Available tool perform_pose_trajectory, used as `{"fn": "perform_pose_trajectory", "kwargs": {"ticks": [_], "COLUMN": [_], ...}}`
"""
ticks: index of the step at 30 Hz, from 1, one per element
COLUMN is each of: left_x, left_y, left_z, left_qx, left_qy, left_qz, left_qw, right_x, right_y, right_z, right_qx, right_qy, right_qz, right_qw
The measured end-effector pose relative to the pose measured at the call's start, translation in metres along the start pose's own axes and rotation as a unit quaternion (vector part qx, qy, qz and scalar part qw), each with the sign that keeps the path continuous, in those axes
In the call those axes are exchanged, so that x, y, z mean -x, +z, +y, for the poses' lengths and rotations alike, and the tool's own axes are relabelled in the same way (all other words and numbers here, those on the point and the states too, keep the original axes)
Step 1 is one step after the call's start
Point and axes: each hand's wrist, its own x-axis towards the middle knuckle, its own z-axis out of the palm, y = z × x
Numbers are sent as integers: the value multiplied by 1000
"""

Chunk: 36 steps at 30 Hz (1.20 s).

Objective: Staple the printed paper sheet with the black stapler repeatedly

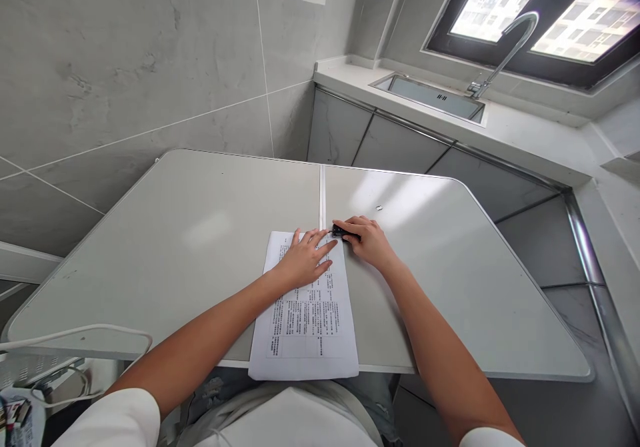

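Note:
Printed sheets of paper (305, 360), seemingly a stack, lie on the table with their near edge at the table's front edge. My left hand (306, 260) rests on the upper part of the paper, fingers spread and flat. At the top right corner of the paper, my right hand (367, 240) is closed around a small black stapler-like tool (339, 231). The tool's front end points left and meets the paper's corner; its rear is hidden under my fingers. Slightly beyond my right hand lies a tiny silver metal piece (379, 208), too small to name surely.
The pale folding table (150, 254) has a seam (323, 194) down its middle. A white cable (90, 328) crosses its left front corner. Behind stand a grey tiled wall (150, 47) and a counter (530, 134) with a sink (430, 97) and faucet (510, 50).

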Motion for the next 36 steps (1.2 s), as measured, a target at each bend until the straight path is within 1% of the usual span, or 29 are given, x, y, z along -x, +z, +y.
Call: {"fn": "perform_pose_trajectory", "kwargs": {"ticks": [9, 19, 28, 36], "left_x": [0, -1, -1, 0], "left_y": [1, -1, 3, 1], "left_z": [0, 1, 0, 0], "left_qx": [-10, -9, -1, 5], "left_qy": [-2, -9, -11, -3], "left_qz": [-3, -16, -8, 1], "left_qw": [1000, 1000, 1000, 1000], "right_x": [-2, -6, -7, -8], "right_y": [-8, 0, -2, -4], "right_z": [-6, -8, -18, -25], "right_qx": [0, 20, 58, 95], "right_qy": [2, 19, 38, 32], "right_qz": [-30, -8, -19, -43], "right_qw": [1000, 1000, 997, 994]}}
